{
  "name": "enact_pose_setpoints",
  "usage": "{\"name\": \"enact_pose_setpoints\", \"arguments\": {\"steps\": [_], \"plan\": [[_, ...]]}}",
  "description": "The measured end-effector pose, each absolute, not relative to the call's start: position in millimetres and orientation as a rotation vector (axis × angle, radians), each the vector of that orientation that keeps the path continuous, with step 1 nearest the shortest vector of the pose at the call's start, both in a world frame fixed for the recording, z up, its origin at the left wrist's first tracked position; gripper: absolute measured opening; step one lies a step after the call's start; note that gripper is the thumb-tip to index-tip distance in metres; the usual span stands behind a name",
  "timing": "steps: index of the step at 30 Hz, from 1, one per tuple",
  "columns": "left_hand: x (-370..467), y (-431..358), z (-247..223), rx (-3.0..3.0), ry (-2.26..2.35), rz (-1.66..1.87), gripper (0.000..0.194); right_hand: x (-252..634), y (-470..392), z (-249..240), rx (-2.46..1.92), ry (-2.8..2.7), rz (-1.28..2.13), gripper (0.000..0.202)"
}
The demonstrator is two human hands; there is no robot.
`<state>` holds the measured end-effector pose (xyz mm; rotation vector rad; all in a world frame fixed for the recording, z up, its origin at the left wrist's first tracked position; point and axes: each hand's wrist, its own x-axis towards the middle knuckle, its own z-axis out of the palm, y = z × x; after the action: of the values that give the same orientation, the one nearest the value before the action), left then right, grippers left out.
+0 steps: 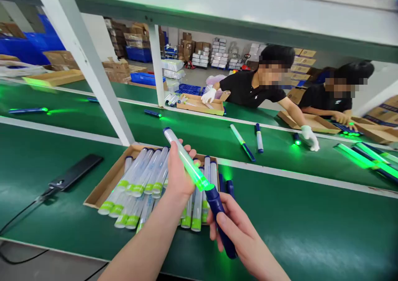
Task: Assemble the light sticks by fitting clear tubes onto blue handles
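Note:
My left hand (180, 169) is wrapped round a clear plastic tube (183, 156) with a dark blue end cap, held tilted. In my right hand (231, 221) is a dark blue flashlight (219, 210), its lit green end meeting the tube's lower end. Whether the two are joined or only touching I cannot tell. Green light fills the lower part of the tube. Under my hands, a cardboard tray (99, 185) holds many similar clear tubes (132, 189) with light green bands. Another dark blue flashlight (230, 187) lies just beyond my right hand.
A black power bank (77, 171) with a cable lies at left. Behind runs a green conveyor belt (199, 135) carrying lit sticks (242, 142). Across it, one co-worker's gloved hand (310, 138) reaches over the belt; another person (329, 94) handles flashlights. A white post (83, 61) stands left.

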<state>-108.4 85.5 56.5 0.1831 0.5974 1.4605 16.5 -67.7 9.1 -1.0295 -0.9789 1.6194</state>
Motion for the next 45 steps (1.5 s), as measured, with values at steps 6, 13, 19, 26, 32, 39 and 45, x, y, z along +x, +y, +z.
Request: {"name": "enact_pose_setpoints", "arguments": {"steps": [6,13,19,26,32,39,45], "plan": [[-122.1,79.2,60.2,0.187,0.5,1.406,0.022,0.7,-83.8,9.0,-1.533,-0.971,1.554,0.075],[-129.3,76.2,58.0,0.293,0.453,1.426,0.019,-7.8,-87.2,26.5,-1.795,-1.252,1.331,0.088],[-129.9,69.0,53.4,0.307,0.48,1.425,0.021,-13.6,-83.3,37.6,-1.769,-1.459,1.156,0.075],[-136.1,62.4,48.5,0.233,0.473,1.47,0.034,-6.2,-90.8,18.1,-1.7,-1.382,1.273,0.072],[-134.9,51.6,49.0,0.32,0.521,1.563,0.039,-12.1,-91.1,6.7,-1.705,-1.381,1.273,0.076],[-132.6,55.3,53.4,0.275,0.515,1.396,0.03,-16.1,-91.4,13.2,-1.627,-1.507,1.182,0.071],[-135.6,54.6,51.8,0.274,0.386,1.426,0.023,-15.9,-91.8,18.0,-1.675,-1.353,1.268,0.075]]}}
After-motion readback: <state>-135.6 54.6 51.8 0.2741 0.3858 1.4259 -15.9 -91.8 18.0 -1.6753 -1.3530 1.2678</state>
